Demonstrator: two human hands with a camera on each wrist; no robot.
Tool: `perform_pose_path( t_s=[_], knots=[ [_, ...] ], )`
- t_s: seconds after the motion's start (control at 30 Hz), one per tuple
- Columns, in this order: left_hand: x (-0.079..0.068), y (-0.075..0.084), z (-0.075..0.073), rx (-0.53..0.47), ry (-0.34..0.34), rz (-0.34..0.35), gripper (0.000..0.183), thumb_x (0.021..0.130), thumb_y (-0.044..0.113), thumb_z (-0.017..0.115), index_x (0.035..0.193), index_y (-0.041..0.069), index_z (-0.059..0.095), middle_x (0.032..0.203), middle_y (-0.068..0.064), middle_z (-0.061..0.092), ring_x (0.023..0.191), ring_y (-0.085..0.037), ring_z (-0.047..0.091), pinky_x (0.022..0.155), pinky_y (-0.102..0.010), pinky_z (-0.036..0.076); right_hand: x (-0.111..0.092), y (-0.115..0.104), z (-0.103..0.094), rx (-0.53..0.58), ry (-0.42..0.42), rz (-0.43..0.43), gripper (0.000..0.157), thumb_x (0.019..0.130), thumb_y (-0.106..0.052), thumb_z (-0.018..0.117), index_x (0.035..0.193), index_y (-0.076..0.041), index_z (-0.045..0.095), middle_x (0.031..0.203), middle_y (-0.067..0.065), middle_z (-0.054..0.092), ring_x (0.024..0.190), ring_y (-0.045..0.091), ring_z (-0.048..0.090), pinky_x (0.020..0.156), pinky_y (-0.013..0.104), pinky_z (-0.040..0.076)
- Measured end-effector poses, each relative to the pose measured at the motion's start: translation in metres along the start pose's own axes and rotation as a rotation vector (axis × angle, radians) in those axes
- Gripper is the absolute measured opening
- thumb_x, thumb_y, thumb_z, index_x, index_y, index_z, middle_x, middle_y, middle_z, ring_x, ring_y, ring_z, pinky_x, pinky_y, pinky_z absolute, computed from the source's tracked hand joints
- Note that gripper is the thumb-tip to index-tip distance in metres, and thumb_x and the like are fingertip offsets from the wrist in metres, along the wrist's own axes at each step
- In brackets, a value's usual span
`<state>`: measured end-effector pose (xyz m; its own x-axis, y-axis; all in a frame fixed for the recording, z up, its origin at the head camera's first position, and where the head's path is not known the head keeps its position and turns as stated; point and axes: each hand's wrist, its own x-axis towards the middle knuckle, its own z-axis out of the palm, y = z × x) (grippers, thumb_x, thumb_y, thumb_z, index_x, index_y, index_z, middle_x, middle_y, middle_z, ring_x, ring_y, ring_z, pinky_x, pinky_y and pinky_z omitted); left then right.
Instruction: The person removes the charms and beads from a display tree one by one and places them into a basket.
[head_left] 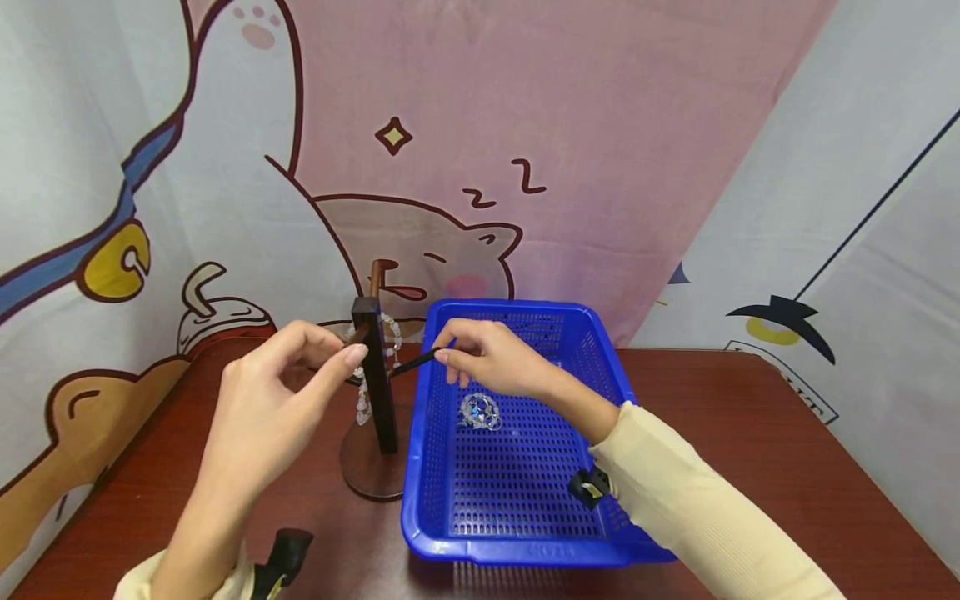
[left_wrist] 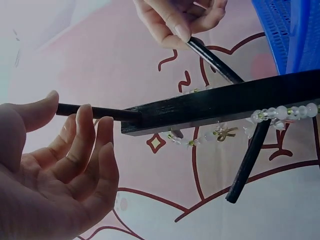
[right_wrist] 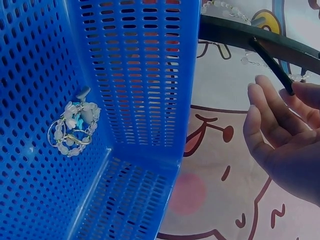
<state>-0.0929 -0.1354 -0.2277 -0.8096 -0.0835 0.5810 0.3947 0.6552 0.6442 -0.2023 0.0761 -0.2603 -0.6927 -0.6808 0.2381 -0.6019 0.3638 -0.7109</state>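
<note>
A dark wooden display stand with a round base and several side pegs stands upright on the table. My left hand pinches the tip of one peg near the top, between thumb and fingers. Across the post, my right hand pinches the tip of another peg, which points toward the basket. Beaded bracelets in clear and whitish beads hang on the stand; one bracelet shows beside the post, and another, with a gold bow charm, hangs farther up. Neither hand holds a bracelet.
Right of the stand, a blue perforated plastic basket sits on the reddish-brown table, under my right forearm. Inside it lies a small heap of bracelets with clear beads and a light-blue piece. A cartoon-printed cloth hangs behind.
</note>
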Motion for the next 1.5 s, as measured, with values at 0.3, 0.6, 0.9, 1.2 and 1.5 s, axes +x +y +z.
perform_pose_path(
  t_s=[0.3,0.6,0.9,1.2,1.5],
  knots=[
    [0.001,0.001,0.000,0.019,0.008,0.028,0.014,0.085,0.026,0.066,0.080,0.014,0.062,0.067,0.008,0.061,0.058,-0.007,0.052,0.055,-0.017,0.038,0.000,0.001,0.000,0.004,-0.010,0.020,0.005,0.092,-0.007,0.054,0.091,-0.005,0.058,0.067,0.005,0.063,0.059,0.014,0.059,0.056,0.029,0.049],
    [0.002,0.001,-0.006,0.034,-0.010,0.047,0.012,0.086,0.024,0.065,0.081,0.014,0.063,0.069,0.007,0.063,0.057,-0.006,0.053,0.054,-0.017,0.039,-0.002,-0.003,0.000,0.077,-0.046,0.041,0.005,0.092,-0.005,0.052,0.088,-0.003,0.056,0.070,0.007,0.063,0.062,0.023,0.060,0.054,0.027,0.047],
    [0.004,-0.008,-0.013,0.086,-0.007,0.059,0.012,0.088,0.024,0.062,0.084,0.013,0.065,0.071,0.005,0.063,0.056,-0.004,0.052,0.054,-0.017,0.037,-0.005,-0.010,0.001,0.100,-0.093,0.049,0.010,0.092,-0.006,0.053,0.083,-0.002,0.054,0.071,0.010,0.064,0.064,0.026,0.060,0.055,0.027,0.048],
    [0.014,-0.020,-0.021,0.094,-0.058,0.031,0.017,0.091,0.026,0.057,0.088,0.012,0.065,0.072,0.003,0.064,0.060,-0.004,0.052,0.056,-0.020,0.036,-0.009,-0.015,0.006,0.096,-0.132,-0.006,0.010,0.091,-0.008,0.056,0.082,-0.005,0.054,0.069,0.001,0.063,0.064,0.019,0.060,0.058,0.028,0.049],
    [0.030,-0.037,-0.025,0.054,-0.138,-0.022,0.020,0.092,0.025,0.055,0.093,0.008,0.065,0.072,0.004,0.065,0.069,-0.005,0.054,0.060,-0.020,0.037,-0.009,-0.021,0.016,0.067,-0.160,-0.060,0.009,0.088,-0.007,0.058,0.081,-0.007,0.052,0.068,0.002,0.063,0.062,0.013,0.059,0.052,0.024,0.047]
  ],
)
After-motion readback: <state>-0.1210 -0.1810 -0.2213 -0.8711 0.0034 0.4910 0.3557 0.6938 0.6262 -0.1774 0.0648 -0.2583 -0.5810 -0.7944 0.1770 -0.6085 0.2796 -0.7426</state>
